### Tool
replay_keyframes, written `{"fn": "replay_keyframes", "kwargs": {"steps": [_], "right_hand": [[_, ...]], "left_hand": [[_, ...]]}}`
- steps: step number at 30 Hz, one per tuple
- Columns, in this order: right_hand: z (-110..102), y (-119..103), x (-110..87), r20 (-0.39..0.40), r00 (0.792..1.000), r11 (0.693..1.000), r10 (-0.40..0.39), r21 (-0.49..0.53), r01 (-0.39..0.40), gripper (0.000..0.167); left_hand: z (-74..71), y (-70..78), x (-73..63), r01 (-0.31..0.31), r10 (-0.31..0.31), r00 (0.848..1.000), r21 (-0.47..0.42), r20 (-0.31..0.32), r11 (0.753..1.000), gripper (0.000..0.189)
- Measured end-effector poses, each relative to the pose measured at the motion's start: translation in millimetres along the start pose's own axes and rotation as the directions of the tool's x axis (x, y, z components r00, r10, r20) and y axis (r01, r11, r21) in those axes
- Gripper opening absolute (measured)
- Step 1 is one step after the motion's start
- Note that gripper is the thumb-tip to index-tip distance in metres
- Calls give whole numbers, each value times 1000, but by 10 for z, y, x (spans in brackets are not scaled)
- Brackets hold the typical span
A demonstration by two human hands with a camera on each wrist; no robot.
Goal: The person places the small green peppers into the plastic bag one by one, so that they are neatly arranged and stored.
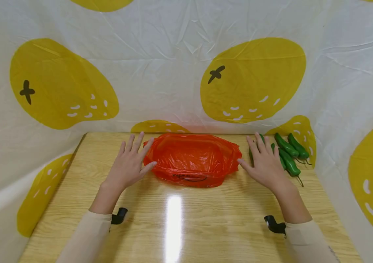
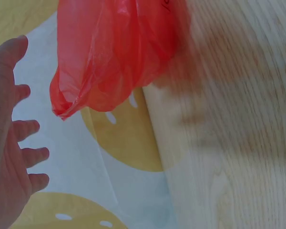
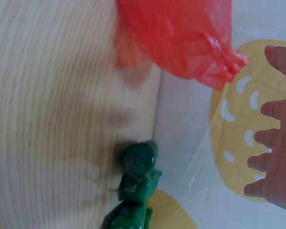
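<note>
- Nearest are two pale sleeves (image 1: 84, 237), one on each arm, with a small black bracket (image 1: 118, 216) jutting inward by each wrist.
- The pale wooden table (image 1: 212, 223) spreads beneath the arms, with a bright streak of light down its middle.
- The left hand (image 1: 127, 166) is released, fingers spread and grasping nothing, just beside the left end of the bag.
- The right hand (image 1: 266, 164) is released too, its fingers fanned out between the bag and the peppers; the right wrist view shows a gap from fingertips to bag.
- The red plastic bag (image 1: 189, 157) stands between the hands near the table's back edge, top spread wide, dark print on its near side.
- Green peppers (image 1: 286, 145) lie right of the bag, some partly hidden by the right hand.
- Behind hangs a creased white cloth (image 1: 160, 44) printed with yellow fruit.
</note>
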State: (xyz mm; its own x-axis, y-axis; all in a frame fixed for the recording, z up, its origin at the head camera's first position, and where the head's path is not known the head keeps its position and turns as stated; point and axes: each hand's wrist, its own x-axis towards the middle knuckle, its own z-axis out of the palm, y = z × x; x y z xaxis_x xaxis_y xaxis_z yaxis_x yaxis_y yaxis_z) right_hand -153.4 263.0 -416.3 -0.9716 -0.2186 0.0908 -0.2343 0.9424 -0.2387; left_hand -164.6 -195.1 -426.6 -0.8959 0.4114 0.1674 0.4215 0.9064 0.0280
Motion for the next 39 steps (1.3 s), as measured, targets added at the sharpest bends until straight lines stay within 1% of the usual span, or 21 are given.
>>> {"fn": "replay_keyframes", "kwargs": {"steps": [5, 8, 15, 18, 22, 27, 30, 35, 39], "right_hand": [[13, 133, -20, -8, 1000, 1000, -15, 8, 15, 87], [18, 230, -24, -4, 1000, 999, -16, 32, 16, 87], [22, 424, -34, 4, 1000, 991, -12, 133, 11, 85], [37, 516, -52, 13, 1000, 981, -10, 193, 7, 85], [47, 615, -60, 48, 999, 966, 13, 259, -25, 87], [74, 708, -34, 89, 995, 958, 52, 278, -75, 88], [99, 756, 5, 89, 994, 956, 65, 279, -88, 87], [153, 806, 98, 113, 991, 952, 75, 288, -105, 84], [208, 828, 178, 137, 987, 951, 80, 287, -117, 82]], "left_hand": [[-2, -7, 22, -43, 43, 999, 18, -11, 999, 83], [-3, -4, 45, -72, 73, 997, 23, -14, 997, 84], [24, -6, 110, -124, 124, 992, 9, -15, 992, 83], [46, -6, 140, -152, 152, 988, -4, -5, 988, 81], [96, -11, 184, -184, 184, 983, -21, 11, 983, 79], [126, -13, 232, -215, 216, 976, -23, 33, 976, 77], [142, -14, 259, -233, 233, 972, -24, 33, 972, 75], [185, -20, 300, -260, 260, 966, -21, 4, 965, 72], [221, -31, 336, -267, 267, 964, -31, -11, 963, 72]]}}
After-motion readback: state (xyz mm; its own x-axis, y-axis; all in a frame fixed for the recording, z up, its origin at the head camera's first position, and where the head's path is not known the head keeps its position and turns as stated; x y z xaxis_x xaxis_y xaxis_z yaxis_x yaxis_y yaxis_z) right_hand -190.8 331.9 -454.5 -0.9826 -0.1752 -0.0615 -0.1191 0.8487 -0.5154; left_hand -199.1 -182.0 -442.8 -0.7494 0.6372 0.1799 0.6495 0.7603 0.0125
